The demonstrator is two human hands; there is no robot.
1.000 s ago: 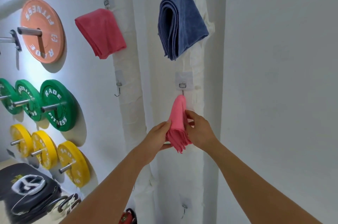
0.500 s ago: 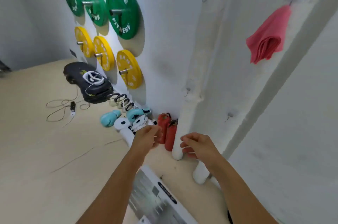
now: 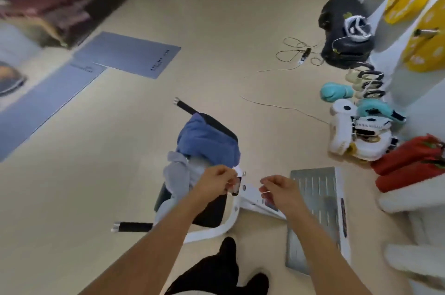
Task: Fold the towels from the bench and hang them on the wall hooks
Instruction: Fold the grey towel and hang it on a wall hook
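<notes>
Towels lie in a heap on the black tabletop: a blue towel point(image 3: 208, 144) on top, a grey towel point(image 3: 177, 178) hanging off the near side. We hold our left hand point(image 3: 216, 180) and right hand point(image 3: 277, 186) just above, fingers curled, both holding nothing.

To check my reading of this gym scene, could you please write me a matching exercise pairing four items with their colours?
Column one:
1. towel lying on top of the bench
2. towel hanging over the bench's edge
3. weight plates on the wall
4. bag by the cables

Column two:
A. yellow
B. black
C. blue
D. grey

Pairs: 1-C, 2-D, 3-A, 4-B
</notes>
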